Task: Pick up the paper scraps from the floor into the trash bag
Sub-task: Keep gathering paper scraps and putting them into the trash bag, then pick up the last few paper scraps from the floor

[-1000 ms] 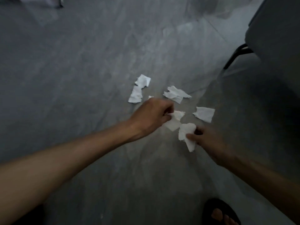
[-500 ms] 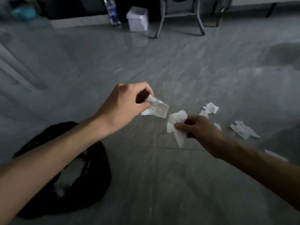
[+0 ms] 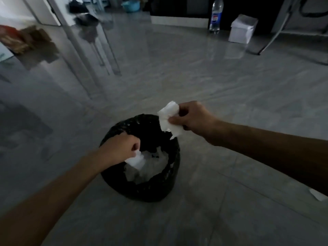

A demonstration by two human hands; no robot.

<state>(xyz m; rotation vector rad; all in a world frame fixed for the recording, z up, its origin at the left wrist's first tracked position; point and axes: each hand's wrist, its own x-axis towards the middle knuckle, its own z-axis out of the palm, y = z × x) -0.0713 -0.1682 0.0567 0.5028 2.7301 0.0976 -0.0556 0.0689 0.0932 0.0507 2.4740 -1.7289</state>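
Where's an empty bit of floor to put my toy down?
Bare floor stretches between the trash bag and the bottle and white box. Also in front of the bag. It's crowded over the bag: left hand, right hand.

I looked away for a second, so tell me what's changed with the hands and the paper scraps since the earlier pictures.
Both hands lifted a scrap off the floor and carried it left to the trash bag. The left hand now holds its scrap in the bag's mouth; the right hand holds its scrap over the far rim. Neither has let go. One scrap on the floor shows at the right edge.
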